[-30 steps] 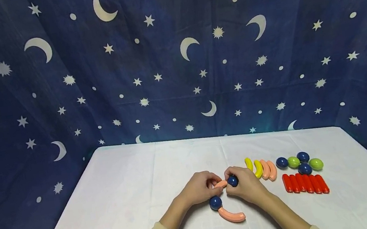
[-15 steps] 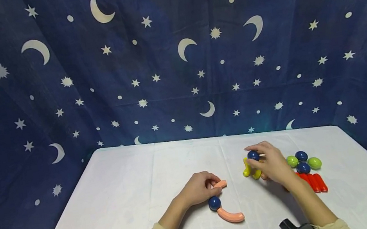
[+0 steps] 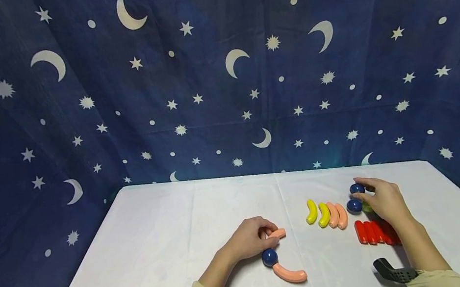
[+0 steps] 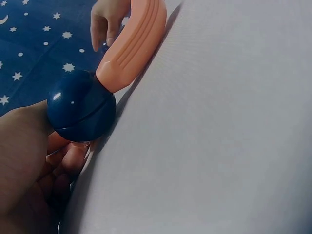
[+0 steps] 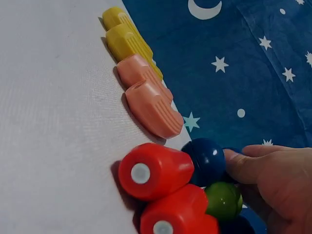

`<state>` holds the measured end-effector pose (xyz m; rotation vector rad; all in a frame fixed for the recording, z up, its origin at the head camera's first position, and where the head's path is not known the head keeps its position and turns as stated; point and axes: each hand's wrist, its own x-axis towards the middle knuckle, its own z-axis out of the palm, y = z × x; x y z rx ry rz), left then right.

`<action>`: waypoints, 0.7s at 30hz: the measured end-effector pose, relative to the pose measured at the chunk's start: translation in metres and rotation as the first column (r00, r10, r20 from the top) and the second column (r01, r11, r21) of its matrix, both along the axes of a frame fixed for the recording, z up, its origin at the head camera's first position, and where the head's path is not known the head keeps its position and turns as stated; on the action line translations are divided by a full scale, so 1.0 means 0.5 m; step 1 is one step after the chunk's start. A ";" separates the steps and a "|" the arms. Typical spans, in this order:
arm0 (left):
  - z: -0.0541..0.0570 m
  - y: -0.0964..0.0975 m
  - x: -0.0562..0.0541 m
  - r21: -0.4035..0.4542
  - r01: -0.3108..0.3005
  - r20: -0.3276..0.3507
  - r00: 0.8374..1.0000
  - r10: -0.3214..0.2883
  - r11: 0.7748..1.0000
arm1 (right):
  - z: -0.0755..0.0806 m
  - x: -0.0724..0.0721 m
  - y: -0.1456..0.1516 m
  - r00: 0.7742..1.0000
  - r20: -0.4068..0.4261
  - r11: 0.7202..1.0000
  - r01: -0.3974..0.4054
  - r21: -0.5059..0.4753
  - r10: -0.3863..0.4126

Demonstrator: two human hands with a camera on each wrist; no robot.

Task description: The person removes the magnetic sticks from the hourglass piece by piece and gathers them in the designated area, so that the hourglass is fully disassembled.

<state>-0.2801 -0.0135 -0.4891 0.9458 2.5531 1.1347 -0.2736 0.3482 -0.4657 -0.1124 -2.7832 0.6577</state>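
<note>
My left hand (image 3: pixel 248 236) grips a short orange curved piece (image 3: pixel 278 233) on the white cloth. Against it sits a glossy dark-blue ball (image 3: pixel 269 257), touching a second orange curved piece (image 3: pixel 290 273) that arcs to the right. In the left wrist view the ball (image 4: pixel 80 107) meets the grooved end of that orange piece (image 4: pixel 134 46). Over at the right, my right hand (image 3: pixel 384 197) pinches another blue ball (image 3: pixel 356 188) between thumb and fingers. Just in front lies a loose blue ball (image 3: pixel 354 206), beside a partly covered green ball (image 3: pixel 367 207). The hand hides the other balls.
Two yellow curved pieces (image 3: pixel 323 215) and two orange curved pieces (image 3: pixel 337 215) lie side by side left of the balls. A row of several red rods (image 3: pixel 370 231) rests under the right forearm; pale round discs mark their ends. A starry blue curtain (image 3: pixel 201 68) hangs behind.
My right hand has left the left hand's side, carrying the blue ball rightward over the yellow and orange pieces to the ball cluster. The left hand stays put, holding its orange piece.
</note>
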 end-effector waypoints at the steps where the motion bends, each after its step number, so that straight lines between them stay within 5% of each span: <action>1: 0.000 0.000 0.000 0.001 0.001 0.003 1.000 -0.001 1.000 | 0.000 -0.002 -0.001 1.000 0.024 1.000 -0.002 0.005 0.002; 9: 0.000 -0.001 0.002 -0.001 0.000 -0.004 1.000 0.000 1.000 | 0.005 -0.008 0.000 0.998 0.040 0.997 -0.056 0.053 0.054; 21: -0.005 0.002 0.001 -0.021 0.008 -0.023 1.000 -0.009 1.000 | 0.005 -0.010 0.003 0.984 0.172 0.998 -0.044 0.045 0.035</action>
